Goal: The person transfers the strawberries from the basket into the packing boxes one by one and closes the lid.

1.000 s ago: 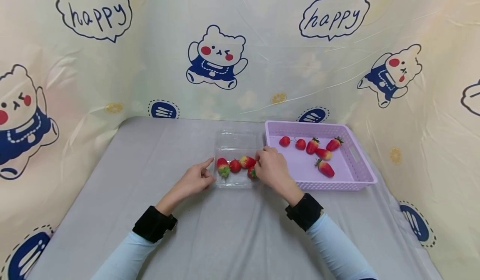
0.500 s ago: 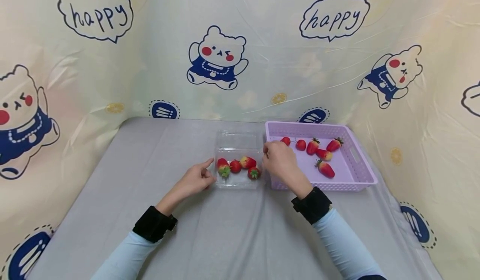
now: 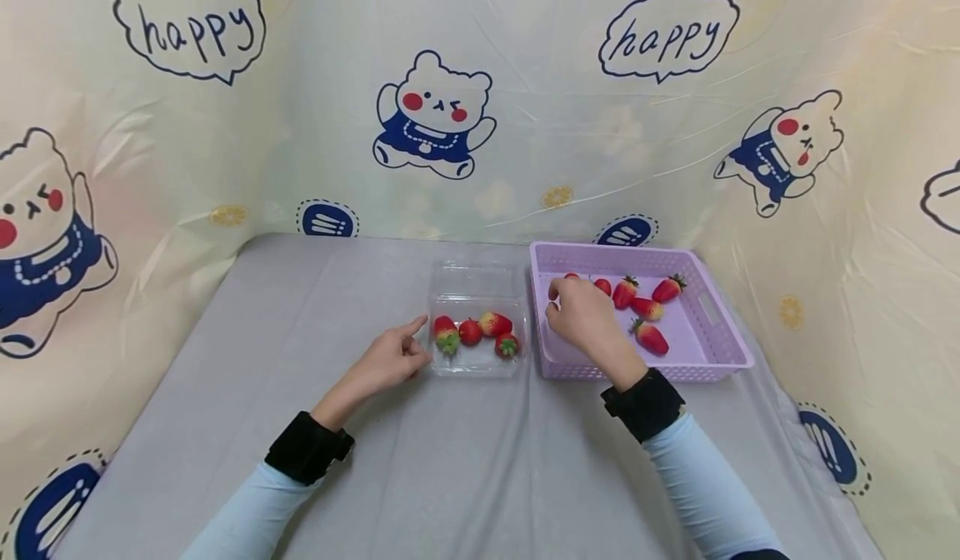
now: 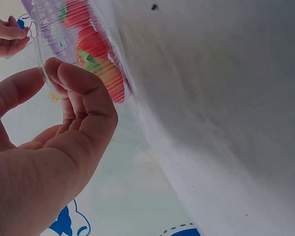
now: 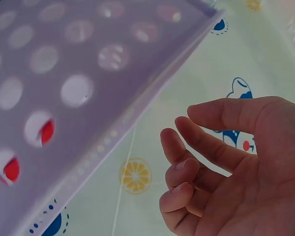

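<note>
A clear plastic box [image 3: 472,364] stands in the middle of the table with its lid laid back. Inside it are a strawberry [image 3: 447,335] with its green cap toward me, a small round red fruit [image 3: 470,332], a paler strawberry [image 3: 496,324] and another strawberry [image 3: 507,345]. At the box's left side, my left hand [image 3: 390,358] pinches the rim between thumb and fingertip, as the left wrist view shows. My right hand [image 3: 583,314] hovers over the left part of the purple basket [image 3: 641,372]. Its fingers [image 5: 221,113] are loosely bent and hold nothing.
Several fruits lie in the basket, among them a strawberry [image 3: 651,337] near the front and another strawberry [image 3: 669,287] at the back right. Two small red fruits are partly covered by my right hand. A patterned curtain [image 3: 480,127] hangs behind the grey table [image 3: 420,477].
My right hand has let go of the strawberry at the box's right end and moved right, over the basket. The left hand has stayed at the box's left side.
</note>
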A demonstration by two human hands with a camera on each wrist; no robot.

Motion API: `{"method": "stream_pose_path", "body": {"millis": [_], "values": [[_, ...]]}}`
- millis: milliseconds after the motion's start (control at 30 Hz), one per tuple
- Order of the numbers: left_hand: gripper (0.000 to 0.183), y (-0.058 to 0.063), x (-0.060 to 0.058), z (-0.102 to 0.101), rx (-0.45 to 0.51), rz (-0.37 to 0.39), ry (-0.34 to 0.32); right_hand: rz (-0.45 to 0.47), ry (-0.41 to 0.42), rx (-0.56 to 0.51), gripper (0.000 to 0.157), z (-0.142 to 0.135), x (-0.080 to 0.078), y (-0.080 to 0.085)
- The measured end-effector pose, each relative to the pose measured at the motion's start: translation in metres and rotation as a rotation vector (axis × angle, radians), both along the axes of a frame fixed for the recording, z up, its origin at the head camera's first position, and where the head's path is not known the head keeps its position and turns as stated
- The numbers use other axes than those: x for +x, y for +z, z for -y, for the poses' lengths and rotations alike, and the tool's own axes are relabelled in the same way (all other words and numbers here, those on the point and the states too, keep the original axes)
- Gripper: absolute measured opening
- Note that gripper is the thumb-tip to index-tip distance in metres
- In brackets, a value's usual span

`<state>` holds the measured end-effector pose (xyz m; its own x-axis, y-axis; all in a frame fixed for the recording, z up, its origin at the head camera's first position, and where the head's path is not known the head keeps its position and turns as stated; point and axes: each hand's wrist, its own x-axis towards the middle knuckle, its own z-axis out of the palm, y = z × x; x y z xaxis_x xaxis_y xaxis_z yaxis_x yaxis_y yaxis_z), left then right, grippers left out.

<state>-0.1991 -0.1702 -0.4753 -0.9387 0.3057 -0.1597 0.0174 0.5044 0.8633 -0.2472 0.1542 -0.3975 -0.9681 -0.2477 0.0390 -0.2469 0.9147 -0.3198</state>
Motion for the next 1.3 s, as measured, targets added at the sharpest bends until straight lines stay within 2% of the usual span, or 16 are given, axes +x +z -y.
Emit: {"method": "stream_pose_path", "body": {"millis": [233,567,933,1300], "values": [[0.072,0.0,0.0,-0.001,-0.007,0.003,-0.003,0.033,-0.023,0.005,0.025,-0.018,0.0,0.004],[0.073,0.001,-0.001,-0.001,-0.011,0.003,0.004,0.063,-0.061,0.025,0.023,-0.041,-0.003,-0.002],[0.073,0.002,0.002,-0.002,-0.007,0.008,0.004,0.066,-0.104,0.055,0.026,-0.062,-0.001,-0.012],[0.073,0.002,0.002,-0.003,-0.008,0.009,0.004,0.07,-0.134,0.163,0.028,-0.091,-0.002,-0.029]]}}
